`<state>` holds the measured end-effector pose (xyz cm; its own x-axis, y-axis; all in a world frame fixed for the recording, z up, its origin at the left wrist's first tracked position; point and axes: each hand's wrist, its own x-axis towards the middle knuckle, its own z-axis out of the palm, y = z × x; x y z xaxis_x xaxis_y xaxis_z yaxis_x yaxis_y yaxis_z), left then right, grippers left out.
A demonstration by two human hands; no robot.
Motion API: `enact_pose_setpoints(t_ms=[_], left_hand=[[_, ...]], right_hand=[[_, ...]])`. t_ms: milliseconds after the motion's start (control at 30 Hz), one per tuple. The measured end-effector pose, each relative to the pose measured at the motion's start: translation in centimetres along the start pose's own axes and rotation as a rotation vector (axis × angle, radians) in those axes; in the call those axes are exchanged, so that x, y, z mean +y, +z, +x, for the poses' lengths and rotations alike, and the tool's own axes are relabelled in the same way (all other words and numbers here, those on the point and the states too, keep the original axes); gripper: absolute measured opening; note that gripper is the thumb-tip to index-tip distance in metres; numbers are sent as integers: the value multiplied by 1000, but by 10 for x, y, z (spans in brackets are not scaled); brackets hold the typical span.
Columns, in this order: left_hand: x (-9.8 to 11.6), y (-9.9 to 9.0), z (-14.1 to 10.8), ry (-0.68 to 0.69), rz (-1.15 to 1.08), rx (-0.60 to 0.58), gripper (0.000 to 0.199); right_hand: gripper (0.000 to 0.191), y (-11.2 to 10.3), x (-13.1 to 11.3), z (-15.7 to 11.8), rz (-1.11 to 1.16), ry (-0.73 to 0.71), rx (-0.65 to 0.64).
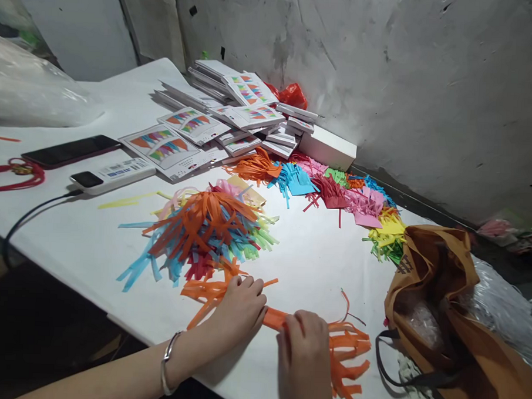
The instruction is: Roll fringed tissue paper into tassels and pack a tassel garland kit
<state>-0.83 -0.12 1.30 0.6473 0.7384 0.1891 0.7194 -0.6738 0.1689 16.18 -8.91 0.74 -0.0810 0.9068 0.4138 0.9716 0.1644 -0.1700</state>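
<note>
An orange paper tassel (275,319) lies across the near part of the table, its uncut middle band between my hands and its cut strips fanning out at both ends. My left hand (242,309), with a silver bangle on the wrist, is closed over the left part of the band. On the right part, my right hand (307,355) has its fingers curled down around the paper; its fingertips are partly hidden. Just beyond my left hand is a heap of fringed tassels (207,217), orange on top with blue, green, pink and red below.
Folded tassels in several colours (332,190) form a curved row toward the wall. Behind stand stacked printed cards (194,126) and a white box (327,148). A phone (72,150) and a cabled white device (112,175) lie left. A brown bag (438,289) stands right.
</note>
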Motion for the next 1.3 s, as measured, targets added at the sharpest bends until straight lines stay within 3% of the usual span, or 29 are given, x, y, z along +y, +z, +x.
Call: enact_pose_setpoints(t_ms=[133,333,467,633,900,1000,1100,1233,1300], left_hand=[[-4,-4,-3,8,-95,3,9],[-5,0,-9,247,-240,116,13],[-6,3,-10,182,-314,51,17],[-8,0,-12,84,-370,-10,15],[11,-5,-3,-37,-47,-139,20],[12,-4,0,-45,-20,-151,17],[9,-2,-1,-50,-49,-118,18],[4,1,-5,14,-158,-50,15],[1,1,-7,77,-225,-7,14]], right_hand=[[25,7,-7,-4,103,-57,-3],[13,10,-11,-6,193,40,-85],[17,11,-14,-4,100,-16,-73],[24,6,2,-14,-38,-1,-45],[25,8,15,-8,-191,81,-92],[21,6,15,-1,-219,137,-120],[14,1,11,1,-108,145,-51],[23,6,2,-1,157,-48,-7],[25,12,0,-3,208,-69,-3]])
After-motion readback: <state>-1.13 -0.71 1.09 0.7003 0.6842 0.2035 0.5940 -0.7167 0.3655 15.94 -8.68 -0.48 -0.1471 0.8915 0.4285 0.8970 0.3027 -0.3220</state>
